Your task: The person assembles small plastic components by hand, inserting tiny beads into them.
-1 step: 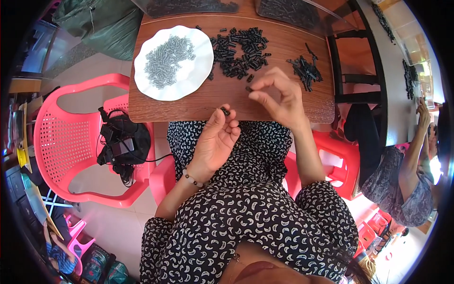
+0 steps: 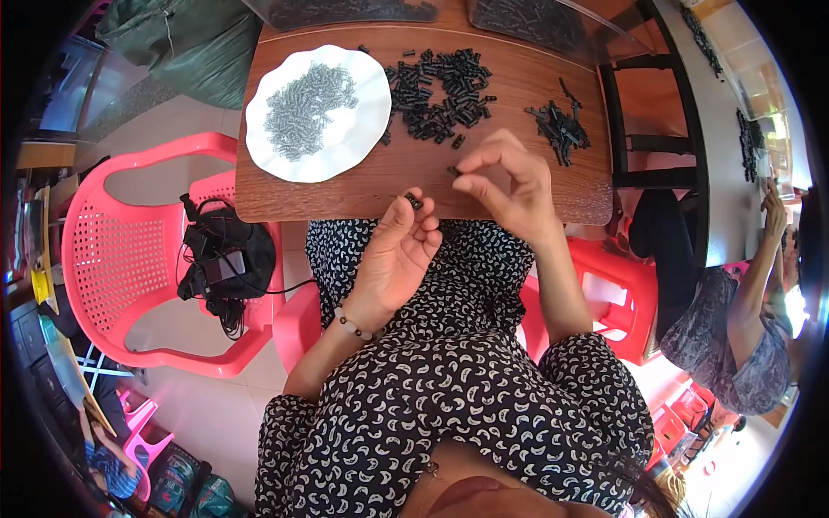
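I'm seeing the right hand dipping slightly, its thumb and forefinger pinching 1 small black piece over the wooden table. The left hand is gripping a 2nd black piece at its fingertips. Both pieces are staying apart, so I'm judging the same step is continuing.

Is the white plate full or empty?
Partly full: small clear pieces lie heaped on the white plate, while its right and lower parts show bare.
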{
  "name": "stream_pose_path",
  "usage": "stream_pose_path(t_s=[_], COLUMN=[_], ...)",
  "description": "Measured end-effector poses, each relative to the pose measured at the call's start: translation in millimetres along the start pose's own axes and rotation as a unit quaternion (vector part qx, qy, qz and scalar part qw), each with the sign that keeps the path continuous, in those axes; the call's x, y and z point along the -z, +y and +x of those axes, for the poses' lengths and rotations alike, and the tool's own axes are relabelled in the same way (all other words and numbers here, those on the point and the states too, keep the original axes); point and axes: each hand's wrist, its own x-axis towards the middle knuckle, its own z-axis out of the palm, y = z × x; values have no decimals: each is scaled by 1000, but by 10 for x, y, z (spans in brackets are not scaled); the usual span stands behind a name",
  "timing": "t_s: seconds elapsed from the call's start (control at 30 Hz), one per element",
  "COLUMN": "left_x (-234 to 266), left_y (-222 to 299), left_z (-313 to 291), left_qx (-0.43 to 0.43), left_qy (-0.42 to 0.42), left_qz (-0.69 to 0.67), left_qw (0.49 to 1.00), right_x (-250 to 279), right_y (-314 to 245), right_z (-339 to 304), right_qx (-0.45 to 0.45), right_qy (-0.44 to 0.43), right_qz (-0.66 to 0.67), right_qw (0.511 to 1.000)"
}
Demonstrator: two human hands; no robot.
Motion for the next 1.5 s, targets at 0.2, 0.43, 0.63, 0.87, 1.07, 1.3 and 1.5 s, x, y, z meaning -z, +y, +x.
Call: stream_pose_path(t_s=[0.2,0.43,0.63,0.87,1.07,1.3,1.5], left_x=[-91,-131,-107,-93,-57,-26,-13], left_y=[-76,-104,-114,-143,-171,-225,-227], left_z=[5,-13,-16,-12,-17,-51,-71], left_qx=[7,9,10,-2,-42,-58,-27], left_qy=[-14,-32,-30,-32,-43,-40,-42], left_qz=[26,35,38,70,115,124,99], left_qw=[1000,999,999,997,992,990,994], right_x=[-193,-248,-240,-257,-299,-361,-352], right_y=[-82,-139,-149,-143,-168,-173,-132], right_z=[-278,-355,-367,-384,-431,-482,-525], right_qx=[-16,-44,-40,-19,-34,-39,-44], right_qy=[10,27,18,36,54,58,23], right_qz=[134,159,128,110,121,149,148], right_qw=[991,986,991,993,991,986,988])
